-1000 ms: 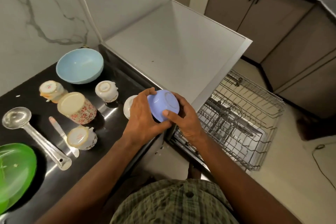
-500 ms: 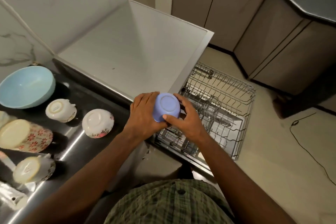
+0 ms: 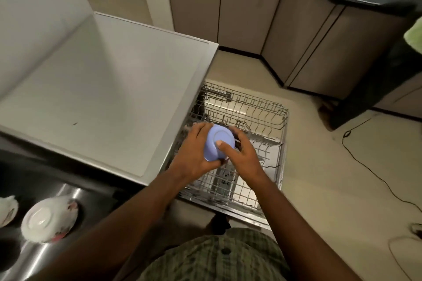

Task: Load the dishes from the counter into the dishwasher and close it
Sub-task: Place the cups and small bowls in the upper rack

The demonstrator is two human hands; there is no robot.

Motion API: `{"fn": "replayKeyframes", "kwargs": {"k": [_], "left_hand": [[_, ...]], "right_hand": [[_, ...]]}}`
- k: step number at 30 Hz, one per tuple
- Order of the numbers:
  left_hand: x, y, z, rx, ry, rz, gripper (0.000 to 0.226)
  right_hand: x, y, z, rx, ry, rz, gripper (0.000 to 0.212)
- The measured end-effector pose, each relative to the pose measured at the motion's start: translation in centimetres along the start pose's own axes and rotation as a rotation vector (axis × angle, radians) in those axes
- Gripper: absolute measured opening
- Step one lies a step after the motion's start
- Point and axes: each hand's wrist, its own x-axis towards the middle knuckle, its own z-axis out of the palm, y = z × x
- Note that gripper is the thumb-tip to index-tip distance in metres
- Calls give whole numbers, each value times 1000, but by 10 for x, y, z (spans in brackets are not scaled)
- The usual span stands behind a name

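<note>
Item one: blue bowl [image 3: 218, 142], held upside down with its base ring facing up, tilted, above the rack [image 3: 255, 121]. We cannot tell whether it touches the wires.

Item two: left hand [image 3: 194, 153], our fingers curled round the bowl's left side, thumb under its near rim.

Item three: right hand [image 3: 243, 155], our thumb pressed on the bowl's base, fingers wrapped round its right side. Both hands clamp the one bowl between them.

Item four: rack, grey wire, pulled out over the floor [image 3: 331, 189] from under the dishwasher top [image 3: 109, 89]. We see rows of upright tines along its far side; the near part lies partly behind our forearms.

Item five: white bowl [image 3: 49, 219], upside down on the dark desk [image 3: 27, 171] at lower left, a flower pattern on its side. A second white dish [image 3: 6, 209] sits just beside it, cut by the picture's edge.

Item six: black cable [image 3: 365, 166], lying on the floor right of the rack.

Item seven: cabinets [image 3: 251, 7], doors closed, beyond the rack.
</note>
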Motion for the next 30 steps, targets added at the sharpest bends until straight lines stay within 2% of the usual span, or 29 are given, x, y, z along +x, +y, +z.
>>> {"fn": "replayKeyframes", "kwargs": {"k": [5,11,14,18,23,30], "left_hand": [[47,1,44,24,-144,37,105],[86,-16,90,9,-298,-67,109],[109,-20,105,-15,-267,-187,110],[148,-27,124,-15,-194,-281,107],[190,-39,152,-71,-192,-365,101],[239,-55,195,-94,-269,-350,87]], "right_hand": [[30,21,-42,-34,80,131,57],[61,44,-68,-78,78,255,58],[75,56,-75,-45,87,244,49],[102,77,-96,-50,132,253,63],[137,103,-114,-77,159,224,68],[186,138,-136,-108,266,242,68]]}}
